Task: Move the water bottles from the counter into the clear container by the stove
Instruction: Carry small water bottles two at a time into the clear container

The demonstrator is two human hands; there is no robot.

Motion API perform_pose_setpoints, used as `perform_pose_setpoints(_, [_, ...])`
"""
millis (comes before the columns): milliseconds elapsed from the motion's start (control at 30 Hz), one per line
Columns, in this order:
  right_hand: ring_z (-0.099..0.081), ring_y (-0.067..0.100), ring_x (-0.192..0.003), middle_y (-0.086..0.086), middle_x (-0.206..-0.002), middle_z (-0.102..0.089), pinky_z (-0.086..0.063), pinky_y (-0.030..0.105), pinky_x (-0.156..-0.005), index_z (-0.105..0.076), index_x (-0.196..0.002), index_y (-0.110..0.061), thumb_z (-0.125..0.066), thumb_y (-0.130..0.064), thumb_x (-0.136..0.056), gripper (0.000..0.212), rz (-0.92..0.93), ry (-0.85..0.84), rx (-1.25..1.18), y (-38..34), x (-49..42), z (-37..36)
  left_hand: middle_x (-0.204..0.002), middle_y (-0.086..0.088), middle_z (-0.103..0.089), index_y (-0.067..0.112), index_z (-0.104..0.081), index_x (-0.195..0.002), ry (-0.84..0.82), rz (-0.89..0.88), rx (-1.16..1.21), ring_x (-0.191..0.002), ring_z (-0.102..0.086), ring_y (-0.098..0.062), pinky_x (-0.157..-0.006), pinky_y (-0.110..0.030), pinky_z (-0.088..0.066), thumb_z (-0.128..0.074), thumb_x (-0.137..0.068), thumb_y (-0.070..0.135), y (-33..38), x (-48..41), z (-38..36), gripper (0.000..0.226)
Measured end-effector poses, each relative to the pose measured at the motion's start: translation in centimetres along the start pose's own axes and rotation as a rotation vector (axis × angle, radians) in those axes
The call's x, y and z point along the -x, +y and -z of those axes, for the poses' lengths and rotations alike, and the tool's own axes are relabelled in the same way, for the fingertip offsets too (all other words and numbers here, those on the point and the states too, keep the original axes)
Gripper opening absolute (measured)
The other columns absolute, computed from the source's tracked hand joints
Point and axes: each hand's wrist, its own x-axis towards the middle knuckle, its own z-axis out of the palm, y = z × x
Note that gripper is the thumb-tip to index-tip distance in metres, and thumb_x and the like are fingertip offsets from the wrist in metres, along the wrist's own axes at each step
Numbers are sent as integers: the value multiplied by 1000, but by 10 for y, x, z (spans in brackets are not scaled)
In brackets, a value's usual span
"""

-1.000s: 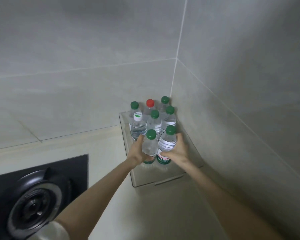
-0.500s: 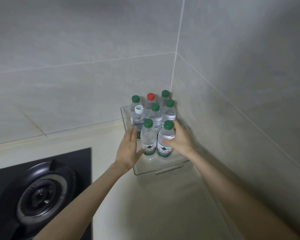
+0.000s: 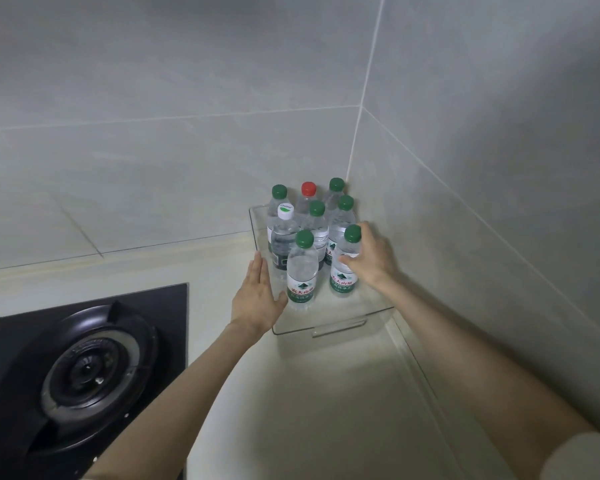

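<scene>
Water bottles [image 3: 302,268] upright, caps up; right grip [image 3: 371,261] around 1, left grip [image 3: 257,299] flat.

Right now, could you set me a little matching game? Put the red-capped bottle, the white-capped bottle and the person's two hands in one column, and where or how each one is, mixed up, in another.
Things:
1. red-capped bottle
2. white-capped bottle
3. left hand
4. right hand

Places or states:
A. fingers straight, beside the clear container's left wall
B. back row, middle
C. grips the front right bottle
D. middle row, left

Pairs: 1-B, 2-D, 3-A, 4-C.
</scene>
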Motion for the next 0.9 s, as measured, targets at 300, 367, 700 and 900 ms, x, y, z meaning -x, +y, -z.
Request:
perform_pose_setpoints(300, [-60,30,-104,6,-114,-63,-50,34,-81,-45,-117,-15,-81,-24,-68,62,-54,37,-55,10,-20,0,-160,1,15,7,3,-152,23,2,6,-148,-4,-10,-114,-26,-28,-38,-97,43,0,-2,-2,78])
perform_pose_setpoints(367, [-58,30,-109,6,-123,-60,-48,34,-85,-41,-128,-16,-80,-23,-70,70,-16,24,-22,12,-20,-1,-160,2,15,7,3,-152,25,4,17,-148,-7,-10,-113,-27,-29,-39,-97,43,1,-2,-3,77])
perform_pose_setpoints(700, [-48,23,-121,3,-131,-56,-44,42,-100,-57,-126,-12,-61,-23,-90,37,494,110,97,-29,1,-6,-160,-2,13,8,4,-151,20,9,1,-148,7,-15,-120,-28,-7,-36,-99,40,-3,-4,-9,73])
perform_pose_setpoints(900, [-58,25,-109,6,-131,-57,-47,34,-87,-45,-139,-21,-60,-24,-92,49,365,-200,91,-60,3,-26,-160,2,13,13,6,-152,9,23,13,-148,10,-18,-121,-33,-6,-35,-98,40,-6,-5,-13,73])
